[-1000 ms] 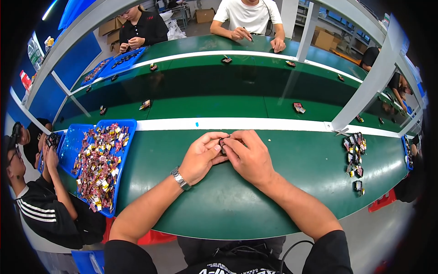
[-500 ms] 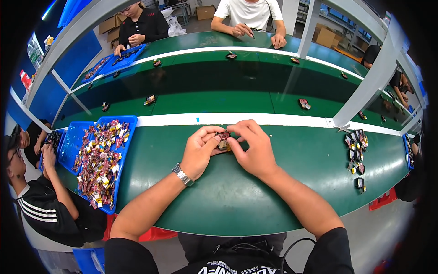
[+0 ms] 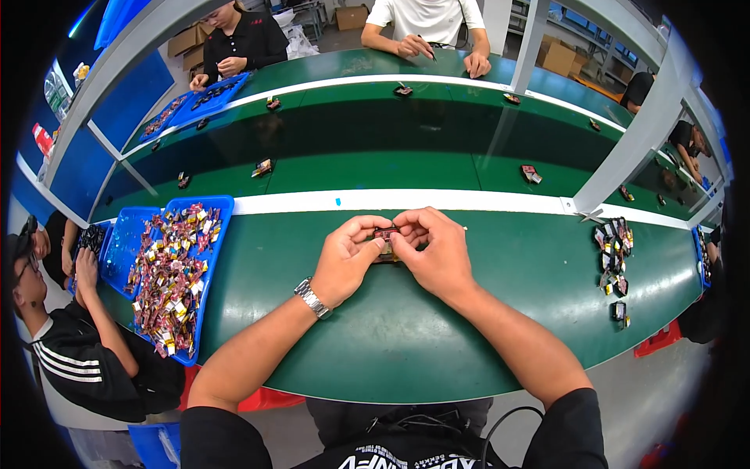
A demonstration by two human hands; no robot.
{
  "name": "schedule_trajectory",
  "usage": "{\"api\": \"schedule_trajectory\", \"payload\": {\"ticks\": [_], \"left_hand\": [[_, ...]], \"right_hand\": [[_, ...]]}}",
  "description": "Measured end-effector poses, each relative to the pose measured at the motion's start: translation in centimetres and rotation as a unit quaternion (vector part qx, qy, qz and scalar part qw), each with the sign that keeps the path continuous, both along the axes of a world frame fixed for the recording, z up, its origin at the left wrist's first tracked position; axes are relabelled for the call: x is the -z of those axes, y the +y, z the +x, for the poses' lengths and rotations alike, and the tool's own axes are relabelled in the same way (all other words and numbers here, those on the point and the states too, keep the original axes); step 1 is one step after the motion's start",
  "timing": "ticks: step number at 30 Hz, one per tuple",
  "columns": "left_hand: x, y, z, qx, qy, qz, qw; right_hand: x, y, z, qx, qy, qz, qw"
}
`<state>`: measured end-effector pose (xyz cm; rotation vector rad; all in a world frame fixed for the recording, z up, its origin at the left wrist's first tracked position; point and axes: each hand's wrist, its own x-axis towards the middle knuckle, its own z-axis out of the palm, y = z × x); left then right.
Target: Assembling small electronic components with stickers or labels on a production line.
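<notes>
Between my two hands, just above the green tabletop, is a small electronic module (image 3: 385, 233) with a reddish circuit board in a black case; fingers cover much of it. My left hand (image 3: 348, 259), a metal watch on its wrist, grips the module's left side with the thumb across its face. On the other side, my right hand (image 3: 434, 255) is closed on it too, thumb and curled fingertips pressing its right and upper edges. Similar black-cased modules (image 3: 614, 248) lie in a loose column on the table to my right.
A blue tray (image 3: 205, 301) heaped with small red, white and yellow parts is on my left. Past a white rail (image 3: 406, 201), a green conveyor (image 3: 312, 176) carries spaced modules. A grey frame post (image 3: 625, 141) rises at right. Co-workers sit at left and across.
My right fingers have curled in and closed round the module, where the index finger was raised before. Modules on the conveyor have shifted slightly to the right.
</notes>
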<state>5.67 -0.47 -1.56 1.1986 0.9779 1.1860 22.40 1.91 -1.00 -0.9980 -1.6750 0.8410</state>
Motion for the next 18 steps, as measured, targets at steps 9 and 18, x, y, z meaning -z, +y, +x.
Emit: {"api": "schedule_trajectory", "payload": {"ticks": [9,18], "left_hand": [[0.55,0.15,-0.34,-0.001,-0.004,0.005,1.000],[0.40,0.87,-0.85,0.006,0.007,-0.010,1.000]], "right_hand": [[-0.11,-0.12,0.02,-0.014,-0.001,0.027,1.000],[-0.33,0.66,-0.42,-0.026,-0.009,0.019,0.999]]}}
